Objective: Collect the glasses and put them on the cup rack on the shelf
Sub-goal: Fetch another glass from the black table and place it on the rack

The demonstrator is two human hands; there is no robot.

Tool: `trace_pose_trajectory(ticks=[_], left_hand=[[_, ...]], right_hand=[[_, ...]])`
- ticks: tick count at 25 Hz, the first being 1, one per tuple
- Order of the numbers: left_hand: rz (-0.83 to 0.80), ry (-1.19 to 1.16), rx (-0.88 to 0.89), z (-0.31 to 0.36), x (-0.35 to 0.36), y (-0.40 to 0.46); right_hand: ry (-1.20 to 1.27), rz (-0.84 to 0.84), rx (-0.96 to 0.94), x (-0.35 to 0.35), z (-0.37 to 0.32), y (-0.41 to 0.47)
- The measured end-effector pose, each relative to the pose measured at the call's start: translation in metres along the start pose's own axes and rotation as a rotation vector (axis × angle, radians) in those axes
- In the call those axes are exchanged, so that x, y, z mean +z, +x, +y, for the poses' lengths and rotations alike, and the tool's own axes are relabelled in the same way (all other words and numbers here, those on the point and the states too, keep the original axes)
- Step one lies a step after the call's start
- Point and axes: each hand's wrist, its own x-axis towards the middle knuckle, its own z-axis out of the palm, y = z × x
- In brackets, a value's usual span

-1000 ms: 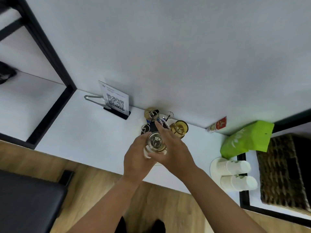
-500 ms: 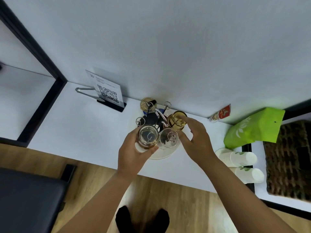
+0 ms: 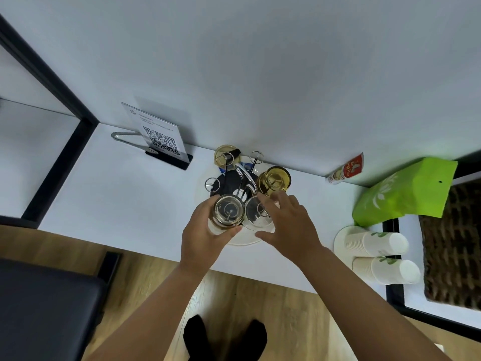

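Observation:
A wire cup rack (image 3: 240,178) on a round white base stands on the white shelf (image 3: 125,204) against the wall. My left hand (image 3: 201,239) is wrapped around a clear glass (image 3: 228,211), held upside down over the rack's near left side. Beside it, a second clear glass (image 3: 256,212) sits upside down on the rack. My right hand (image 3: 287,225) hovers over that glass with fingers spread, holding nothing. Two amber glasses hang on the rack: one (image 3: 273,180) at the right, one (image 3: 226,156) at the back. Two wire prongs (image 3: 211,184) stand bare.
A QR-code sign (image 3: 158,135) and metal tongs (image 3: 125,135) stand to the rack's left. A green bag (image 3: 406,194), stacked paper cups (image 3: 377,252), a small red packet (image 3: 345,171) and a wicker basket (image 3: 453,243) lie to the right. A dark seat (image 3: 46,308) is at lower left.
My right hand has let go of the glass both hands held and moved right, drawing back from the amber glass. My left hand brought its glass down to the rack's near left.

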Motion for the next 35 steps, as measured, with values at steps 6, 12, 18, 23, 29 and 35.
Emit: trace_pose_trajectory(ticks=[6, 12, 18, 23, 29, 35], left_hand=[[-0.025, 0.003, -0.003, -0.012, 0.009, 0.004], [-0.050, -0.001, -0.030, -0.022, 0.016, 0.005], [-0.055, -0.007, -0.047, -0.026, 0.023, 0.007], [-0.089, -0.015, -0.029, -0.029, 0.019, 0.010], [-0.114, -0.032, 0.027, -0.037, 0.004, 0.024], [-0.141, -0.042, 0.042, -0.042, -0.006, 0.038]], right_hand=[[-0.072, 0.063, -0.052, 0.008, 0.007, 0.012], [-0.041, 0.056, -0.054, 0.013, 0.013, 0.010], [0.036, 0.004, -0.064, 0.011, 0.016, 0.004], [0.325, 0.306, 0.028, 0.003, 0.034, -0.001], [0.177, 0.093, -0.062, 0.006, 0.035, 0.020], [-0.003, 0.159, -0.182, 0.041, 0.019, -0.005]])
